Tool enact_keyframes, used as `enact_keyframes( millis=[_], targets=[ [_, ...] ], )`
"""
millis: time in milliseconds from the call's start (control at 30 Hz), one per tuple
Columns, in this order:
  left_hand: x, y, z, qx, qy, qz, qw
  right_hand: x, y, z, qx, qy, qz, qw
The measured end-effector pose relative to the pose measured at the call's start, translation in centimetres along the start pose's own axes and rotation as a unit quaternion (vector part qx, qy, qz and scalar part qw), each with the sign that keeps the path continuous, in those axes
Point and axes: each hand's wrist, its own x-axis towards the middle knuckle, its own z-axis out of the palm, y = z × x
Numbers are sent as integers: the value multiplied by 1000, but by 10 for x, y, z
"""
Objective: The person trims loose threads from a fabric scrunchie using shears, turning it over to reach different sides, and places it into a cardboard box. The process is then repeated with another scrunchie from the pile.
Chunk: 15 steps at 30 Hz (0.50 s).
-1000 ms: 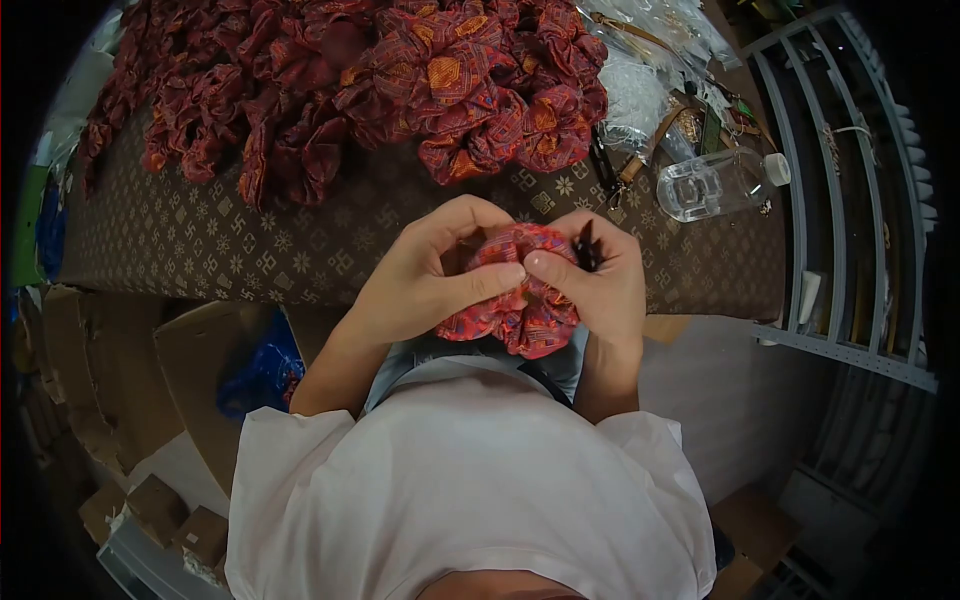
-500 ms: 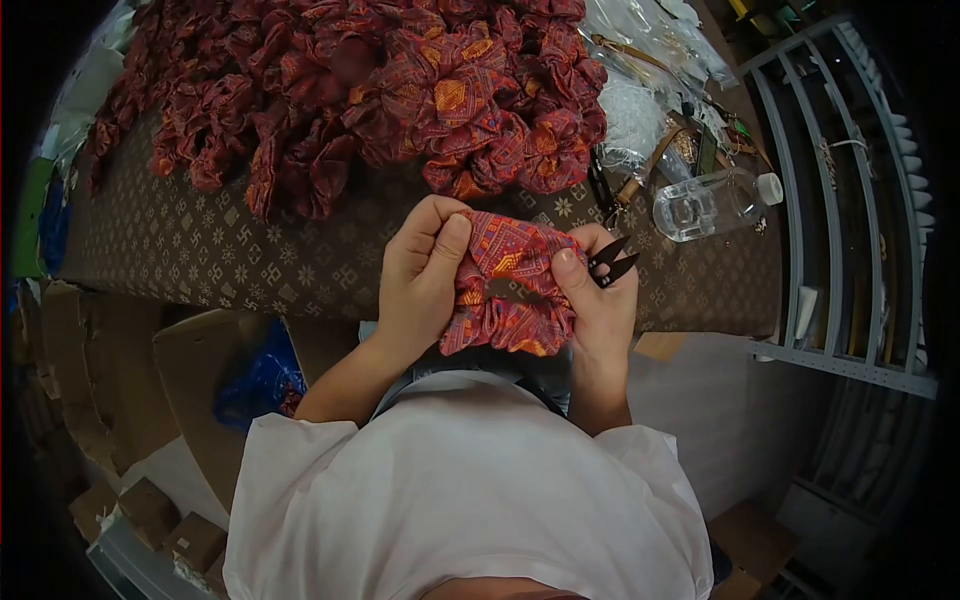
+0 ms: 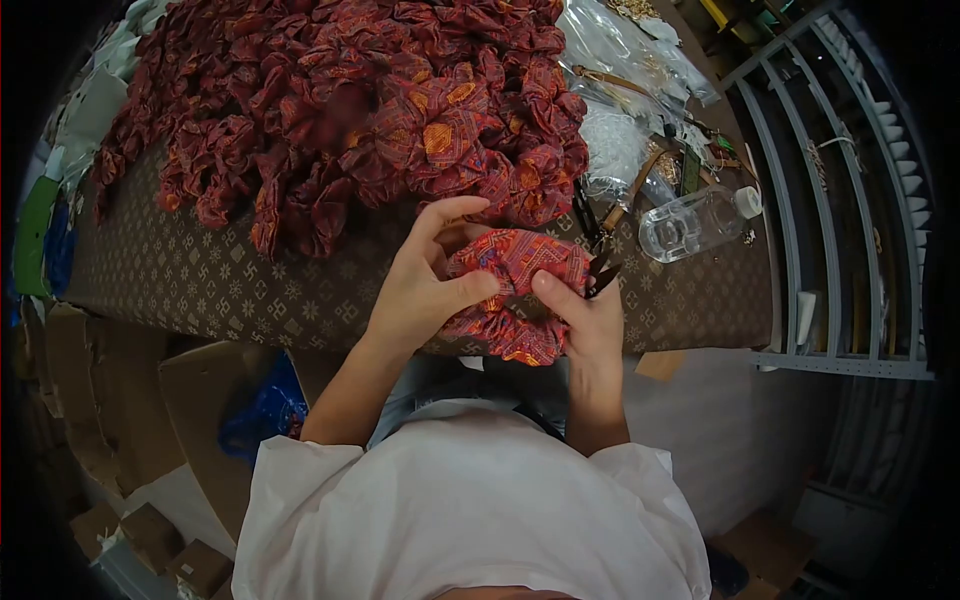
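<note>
A red patterned fabric scrunchie [image 3: 525, 256] is between my two hands, in front of the table edge. My left hand [image 3: 420, 285] pinches its left side, thumb on the front; the index finger is raised and the other fingers are partly hidden behind the cloth. On the right side, my right hand [image 3: 592, 318] grips the scrunchie with the thumb pressed on it. Dark thread snips [image 3: 603, 277] are also in that hand, their blades poking out past the fingers. Beyond the hands lies a large pile of similar scrunchies [image 3: 300, 110].
A patterned brown cloth [image 3: 200, 285] covers the table. To the right lie a clear plastic bottle [image 3: 690, 226], clear plastic bags [image 3: 620, 150] and dark scissors [image 3: 585, 212]. A grey metal rack [image 3: 840, 190] stands at the right; cardboard boxes [image 3: 205, 410] are below left.
My left thumb has shifted inward and down over the scrunchie, and its index finger has lifted away. The scrunchie is more bunched, its central opening narrower. The view has shifted slightly.
</note>
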Motion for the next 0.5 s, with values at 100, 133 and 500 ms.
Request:
enact_keyframes(
  millis=[100, 133, 500],
  targets=[
    [-1, -5, -12, -29, -73, -142, 987, 0, 5, -4, -37, 5, -9, 999],
    [-1, -3, -14, -15, -98, -184, 978, 0, 6, -4, -53, 16, -27, 998],
    [-11, -3, -14, -351, -103, -197, 910, -11, -12, -3, 84, 15, -40, 996]
  ],
)
